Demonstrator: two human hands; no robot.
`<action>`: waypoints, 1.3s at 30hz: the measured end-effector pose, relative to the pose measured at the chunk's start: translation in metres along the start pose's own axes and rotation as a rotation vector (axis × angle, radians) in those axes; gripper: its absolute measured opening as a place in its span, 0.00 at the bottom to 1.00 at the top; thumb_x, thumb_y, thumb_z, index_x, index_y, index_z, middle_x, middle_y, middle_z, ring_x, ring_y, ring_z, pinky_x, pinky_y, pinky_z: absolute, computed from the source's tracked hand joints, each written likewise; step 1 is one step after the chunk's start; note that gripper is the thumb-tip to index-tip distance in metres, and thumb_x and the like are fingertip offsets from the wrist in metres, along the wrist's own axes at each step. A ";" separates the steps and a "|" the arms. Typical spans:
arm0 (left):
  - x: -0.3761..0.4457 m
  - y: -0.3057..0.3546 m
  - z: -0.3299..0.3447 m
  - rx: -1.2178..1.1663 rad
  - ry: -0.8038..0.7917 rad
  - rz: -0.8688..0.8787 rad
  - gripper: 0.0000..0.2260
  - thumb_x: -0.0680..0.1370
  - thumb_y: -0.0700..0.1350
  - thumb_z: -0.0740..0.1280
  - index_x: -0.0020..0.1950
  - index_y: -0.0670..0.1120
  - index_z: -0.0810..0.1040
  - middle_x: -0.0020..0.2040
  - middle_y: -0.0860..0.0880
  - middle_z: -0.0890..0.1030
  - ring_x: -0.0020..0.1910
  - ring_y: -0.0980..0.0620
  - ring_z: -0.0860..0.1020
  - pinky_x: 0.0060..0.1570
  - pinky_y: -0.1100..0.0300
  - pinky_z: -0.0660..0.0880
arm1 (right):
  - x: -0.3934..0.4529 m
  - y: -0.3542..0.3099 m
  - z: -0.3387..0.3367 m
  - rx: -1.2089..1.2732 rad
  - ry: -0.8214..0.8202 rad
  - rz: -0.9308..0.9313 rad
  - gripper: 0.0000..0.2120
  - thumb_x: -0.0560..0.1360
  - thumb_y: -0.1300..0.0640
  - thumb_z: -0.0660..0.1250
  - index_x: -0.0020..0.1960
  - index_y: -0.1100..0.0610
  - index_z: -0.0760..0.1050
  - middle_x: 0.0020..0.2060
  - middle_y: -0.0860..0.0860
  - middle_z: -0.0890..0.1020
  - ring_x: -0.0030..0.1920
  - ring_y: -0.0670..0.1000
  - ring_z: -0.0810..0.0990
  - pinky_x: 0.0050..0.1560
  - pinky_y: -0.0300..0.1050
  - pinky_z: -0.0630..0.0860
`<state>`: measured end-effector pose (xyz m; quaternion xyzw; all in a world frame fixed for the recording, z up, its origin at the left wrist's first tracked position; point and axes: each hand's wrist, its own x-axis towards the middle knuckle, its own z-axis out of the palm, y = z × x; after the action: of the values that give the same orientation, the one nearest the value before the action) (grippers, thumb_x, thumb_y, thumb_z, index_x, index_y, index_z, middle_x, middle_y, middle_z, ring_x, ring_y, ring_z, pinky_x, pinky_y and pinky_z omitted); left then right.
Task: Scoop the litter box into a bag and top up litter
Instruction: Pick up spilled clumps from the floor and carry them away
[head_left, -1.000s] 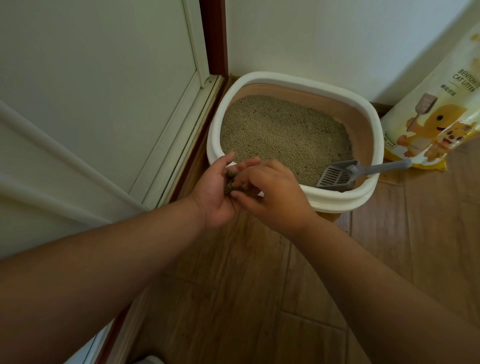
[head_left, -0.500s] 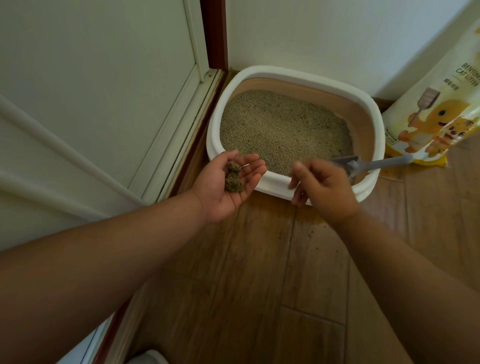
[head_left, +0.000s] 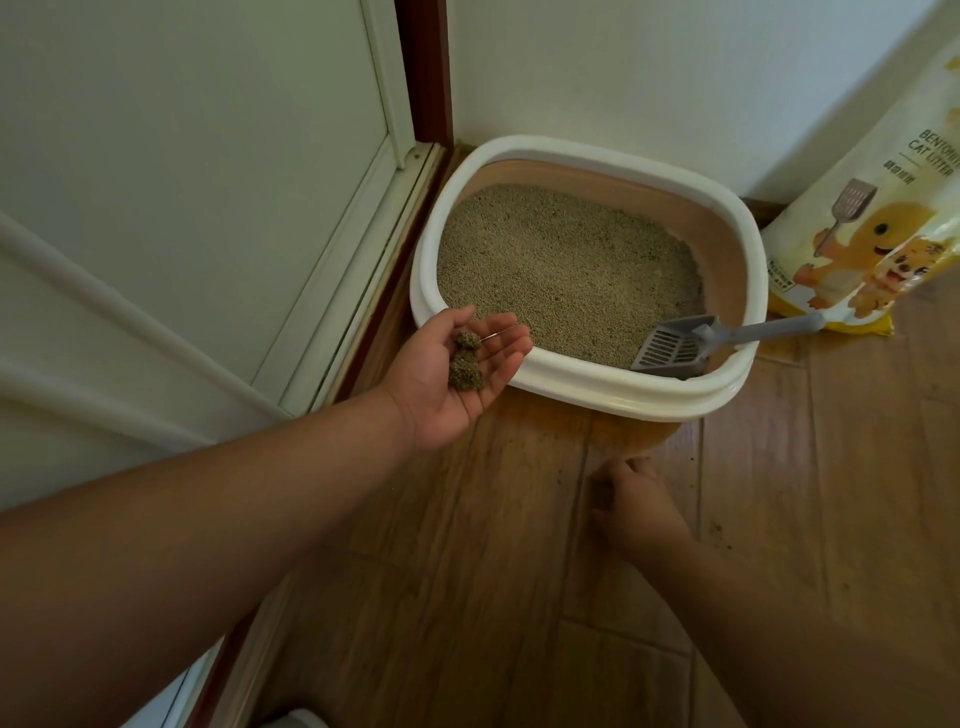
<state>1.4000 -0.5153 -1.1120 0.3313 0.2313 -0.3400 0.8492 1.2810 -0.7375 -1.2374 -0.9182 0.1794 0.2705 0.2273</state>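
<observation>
Glossy plastic litter box (head_left: 571, 374), grainy matt litter (head_left: 561, 270), grey plastic scoop (head_left: 675, 345), wood-plank floor (head_left: 467, 571).

arms: two bare forearms, no sleeves in view | left hand (head_left: 457, 374): bare, no glove, no watch or bracelet | right hand (head_left: 636, 506): bare, no glove, wrist uncovered

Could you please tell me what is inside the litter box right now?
The litter box holds tan litter and a grey scoop leaning on its rim. Anything buried stays hidden.
</observation>
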 end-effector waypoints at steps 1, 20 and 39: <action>0.000 0.000 0.000 0.000 -0.001 -0.001 0.18 0.84 0.50 0.61 0.56 0.38 0.83 0.53 0.41 0.85 0.47 0.48 0.86 0.46 0.60 0.82 | 0.000 0.001 0.001 0.006 0.007 -0.008 0.16 0.77 0.57 0.70 0.63 0.48 0.75 0.65 0.49 0.73 0.63 0.51 0.74 0.68 0.52 0.75; 0.006 0.000 0.008 0.003 0.038 0.055 0.18 0.84 0.50 0.60 0.55 0.38 0.83 0.52 0.41 0.85 0.50 0.48 0.86 0.47 0.60 0.83 | -0.019 -0.111 -0.086 0.434 0.586 -0.694 0.08 0.70 0.68 0.71 0.44 0.57 0.78 0.41 0.47 0.75 0.41 0.41 0.73 0.43 0.30 0.69; -0.002 0.035 0.088 -0.087 -0.032 0.229 0.11 0.82 0.44 0.62 0.47 0.39 0.80 0.44 0.41 0.83 0.42 0.49 0.84 0.42 0.61 0.83 | -0.046 -0.158 -0.171 1.173 0.471 -0.401 0.09 0.80 0.60 0.67 0.57 0.51 0.81 0.52 0.47 0.84 0.54 0.42 0.82 0.50 0.35 0.78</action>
<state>1.4396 -0.5582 -1.0377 0.3132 0.1928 -0.2356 0.8996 1.3870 -0.6847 -1.0318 -0.6923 0.1675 -0.1273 0.6902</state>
